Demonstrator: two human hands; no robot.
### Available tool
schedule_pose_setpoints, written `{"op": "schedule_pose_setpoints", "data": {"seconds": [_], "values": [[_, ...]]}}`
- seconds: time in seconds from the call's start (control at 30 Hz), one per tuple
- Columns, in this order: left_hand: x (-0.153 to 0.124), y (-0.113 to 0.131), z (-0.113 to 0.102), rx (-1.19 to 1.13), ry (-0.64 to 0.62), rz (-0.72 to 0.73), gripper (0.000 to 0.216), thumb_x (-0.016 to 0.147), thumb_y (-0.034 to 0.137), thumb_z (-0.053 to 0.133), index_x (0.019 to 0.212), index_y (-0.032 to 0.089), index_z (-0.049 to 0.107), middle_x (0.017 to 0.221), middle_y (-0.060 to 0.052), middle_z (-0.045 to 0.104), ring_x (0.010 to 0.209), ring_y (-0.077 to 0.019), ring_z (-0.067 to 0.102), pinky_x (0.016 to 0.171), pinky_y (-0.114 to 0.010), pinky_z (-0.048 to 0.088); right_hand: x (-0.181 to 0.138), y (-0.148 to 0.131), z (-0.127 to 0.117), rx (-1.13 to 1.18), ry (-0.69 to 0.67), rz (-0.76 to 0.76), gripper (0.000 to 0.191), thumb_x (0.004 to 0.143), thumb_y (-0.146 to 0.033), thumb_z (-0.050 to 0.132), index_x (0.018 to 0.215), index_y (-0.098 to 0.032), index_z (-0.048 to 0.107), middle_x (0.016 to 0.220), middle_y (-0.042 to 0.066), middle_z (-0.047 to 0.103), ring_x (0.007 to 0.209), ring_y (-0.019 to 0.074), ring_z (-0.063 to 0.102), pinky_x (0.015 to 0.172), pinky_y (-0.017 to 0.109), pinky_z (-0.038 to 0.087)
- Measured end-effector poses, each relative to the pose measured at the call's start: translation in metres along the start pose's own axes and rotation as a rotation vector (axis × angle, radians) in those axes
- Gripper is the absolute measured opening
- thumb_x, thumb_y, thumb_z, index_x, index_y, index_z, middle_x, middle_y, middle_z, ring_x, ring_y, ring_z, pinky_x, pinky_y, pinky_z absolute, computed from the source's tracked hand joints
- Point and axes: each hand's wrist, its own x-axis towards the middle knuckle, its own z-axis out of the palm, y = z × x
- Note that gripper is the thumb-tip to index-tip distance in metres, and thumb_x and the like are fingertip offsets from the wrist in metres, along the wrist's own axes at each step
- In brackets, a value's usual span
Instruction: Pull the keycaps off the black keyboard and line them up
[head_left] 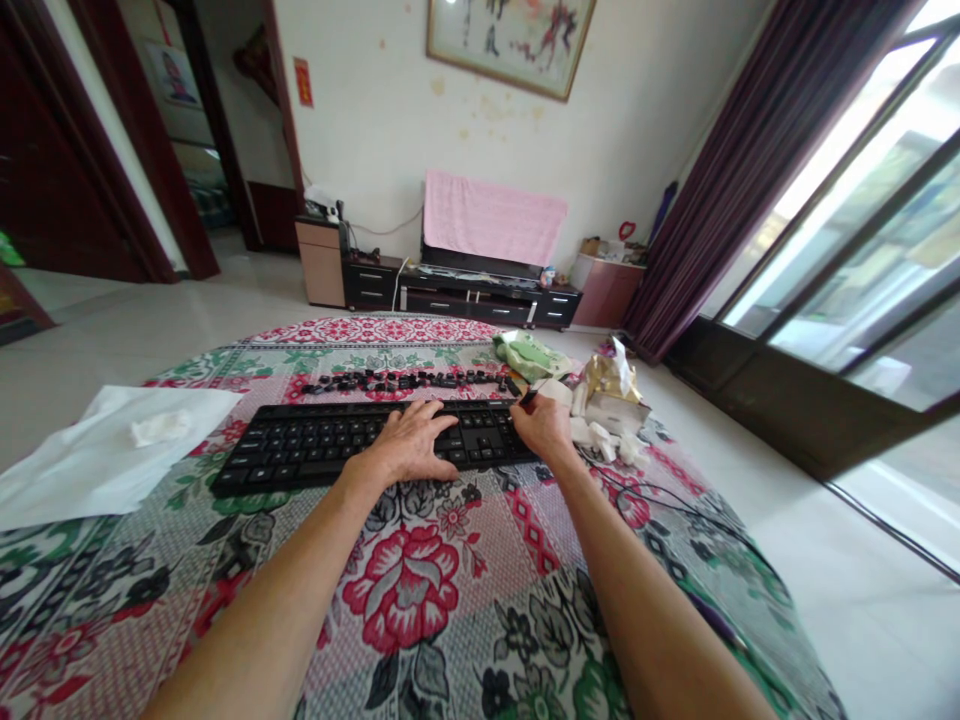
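Note:
A black keyboard point(300, 440) lies across the patterned tablecloth, with some keys at its right end looking bare. My left hand point(409, 440) rests over its middle, fingers spread and thumb along the front edge. At the keyboard's right end, my right hand point(544, 422) is closed in a pinch. A small dark thing point(529, 396) shows at its fingertips, too small to name. Behind the keyboard, loose black keycaps point(405, 381) lie in a long row.
White paper point(97, 450) with a crumpled tissue point(161, 428) lies left. To the right are a green cloth point(529, 355), a tissue box point(615, 408), used tissues point(600, 440) and a black cable point(675, 502). The round table's edge curves around.

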Motion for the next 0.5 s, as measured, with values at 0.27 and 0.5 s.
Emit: {"op": "schedule_pose_setpoints", "data": {"seconds": [0.27,0.5], "values": [[-0.0001,0.0003,0.0002,0.006,0.015,0.02,0.077,0.058,0.058,0.064,0.126,0.027,0.047,0.138,-0.009,0.038,0.126,-0.0332,0.031,0.095,-0.049,0.035,0.003,0.0019,-0.0056,0.057,-0.073,0.077,0.026,0.071,-0.033,0.053,0.075,-0.016,0.071,0.068,0.008,0.067,0.07,0.023,0.062,0.058,0.028,0.042],[0.0011,-0.0005,0.002,-0.011,0.019,0.009,0.077,0.056,0.059,0.065,0.125,0.028,0.048,0.137,-0.008,0.038,0.126,-0.0334,0.03,0.097,-0.048,0.033,-0.0012,-0.001,-0.0028,-0.104,-0.097,-0.079,0.027,0.074,-0.033,0.05,0.068,-0.015,0.069,0.065,0.01,0.066,0.061,0.0195,0.06,0.056,0.026,0.04]]}}
